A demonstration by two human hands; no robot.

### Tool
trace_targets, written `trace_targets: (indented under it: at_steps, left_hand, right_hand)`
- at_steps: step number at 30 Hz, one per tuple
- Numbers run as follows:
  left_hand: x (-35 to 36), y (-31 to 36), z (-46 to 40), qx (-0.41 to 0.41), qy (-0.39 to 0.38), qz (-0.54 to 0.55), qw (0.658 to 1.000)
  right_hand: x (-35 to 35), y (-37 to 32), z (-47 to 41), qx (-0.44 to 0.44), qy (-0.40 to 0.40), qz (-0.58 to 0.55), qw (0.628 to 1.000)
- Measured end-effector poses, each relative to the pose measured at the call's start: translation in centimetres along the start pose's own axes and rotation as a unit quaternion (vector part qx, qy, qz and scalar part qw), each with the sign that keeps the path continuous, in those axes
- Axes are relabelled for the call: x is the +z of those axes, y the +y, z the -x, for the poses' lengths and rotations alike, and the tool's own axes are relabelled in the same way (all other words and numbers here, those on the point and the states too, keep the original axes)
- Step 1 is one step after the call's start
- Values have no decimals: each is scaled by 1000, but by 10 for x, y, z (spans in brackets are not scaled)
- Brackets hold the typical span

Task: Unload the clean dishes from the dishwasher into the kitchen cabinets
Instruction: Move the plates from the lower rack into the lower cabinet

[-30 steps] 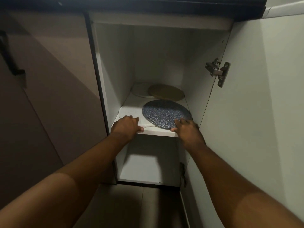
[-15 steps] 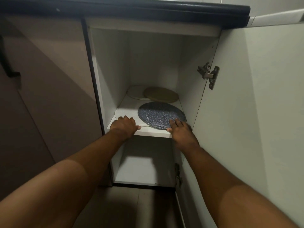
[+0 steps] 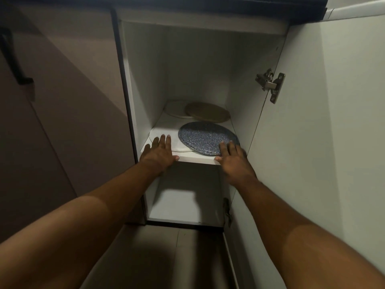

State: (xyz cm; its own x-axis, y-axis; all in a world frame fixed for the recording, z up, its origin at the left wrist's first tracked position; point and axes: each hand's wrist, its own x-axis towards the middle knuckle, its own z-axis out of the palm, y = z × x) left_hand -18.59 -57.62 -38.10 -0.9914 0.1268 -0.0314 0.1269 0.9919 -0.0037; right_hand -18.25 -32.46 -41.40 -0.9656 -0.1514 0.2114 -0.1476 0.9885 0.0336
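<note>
Looking down into a narrow white cabinet (image 3: pixel 145 76) under a dark countertop (image 3: pixel 208 5), dimly lit. Door (image 3: pixel 312 122) swung open to the right, hung on two metal hinges: upper hinge (image 3: pixel 270 84), lower hinge (image 3: pixel 227 211). Closed brown cabinet front (image 3: pixel 62 101) to the left, with one dark handle (image 3: pixel 14 59). Dark floor (image 3: pixel 156 257) below.

Inside: one white shelf (image 3: pixel 195 159) at mid height, bottom board (image 3: pixel 177 205) beneath it, bare where visible.

Plates on shelf, four counted:
- blue speckled plate (image 3: pixel 206 138), front right, lying flat, overlapping the plate beside it.
- white plate (image 3: pixel 164 132), front left, flat, right edge tucked under the blue one.
- tan plate (image 3: pixel 208 112), back right, flat, overlapping the plate at back left.
- pale plate (image 3: pixel 177 109), back left, flat, partly covered by the tan one.

Hands, two, both at the shelf's front edge:
- left hand (image 3: pixel 159 153), fingers straight and spread, lying flat on the white plate, thumb along the shelf edge; grasping nothing.
- right hand (image 3: pixel 233 159), fingers extended, tips on the near rim of the blue plate, thumb by the shelf edge; grasping nothing. Slightly blurred.

Obstructions: both forearms crossing the lower frame, hiding part of the shelf front and the floor. Back of the shelf in shadow; plate detail there unclear.
</note>
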Motion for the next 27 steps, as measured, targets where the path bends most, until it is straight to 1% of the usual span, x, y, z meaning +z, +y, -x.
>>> trace_targets:
  at_steps: [3,8,11,13,15,16,17,18,19,21,22,23,24,25,26,27]
  left_hand:
    - [5,0,13,18,47,-23,998]
    - [12,4,38,47,115,-32,992]
    - [12,4,52,52,120,-35,991]
    - [4,4,59,54,105,-20,993]
    - [2,4,70,62,98,23,993]
    - [-14,4,78,64,73,44,994]
    - [-19,4,88,68,69,64,993]
    - [-15,5,96,71,78,60,993]
    - [-33,7,108,74,66,50,994]
    - [-41,12,124,72,51,48,995]
    - [-66,16,135,66,20,29,997]
    - [-78,18,143,57,-3,27,998]
    - [-78,21,146,54,-14,22,998]
    - [-104,25,157,49,-40,16,998]
    - [-118,25,165,48,-51,29,997]
    - [-120,28,170,53,-46,35,997]
  right_hand:
    - [-7,-6,18,4,45,-29,999]
    - [-23,-20,45,-1,60,-33,998]
    - [-38,-29,59,-2,68,-52,996]
    - [-49,-30,64,-1,54,-60,997]
    - [-50,-33,72,-8,52,-65,997]
    - [-64,-35,75,1,35,-79,996]
    - [-73,-39,82,2,26,-90,996]
    - [-70,-41,89,-2,14,-94,995]
    - [-93,-44,95,8,-9,-108,994]
    - [-102,-48,107,-8,-8,-110,994]
    - [-131,-50,112,1,-26,-120,992]
    - [-145,-51,117,4,-34,-122,992]
    - [-144,-51,123,-1,-52,-117,992]
    - [-173,-53,128,9,-72,-121,990]
    - [-189,-54,134,7,-72,-122,990]
    - [-190,-55,138,3,-69,-109,992]
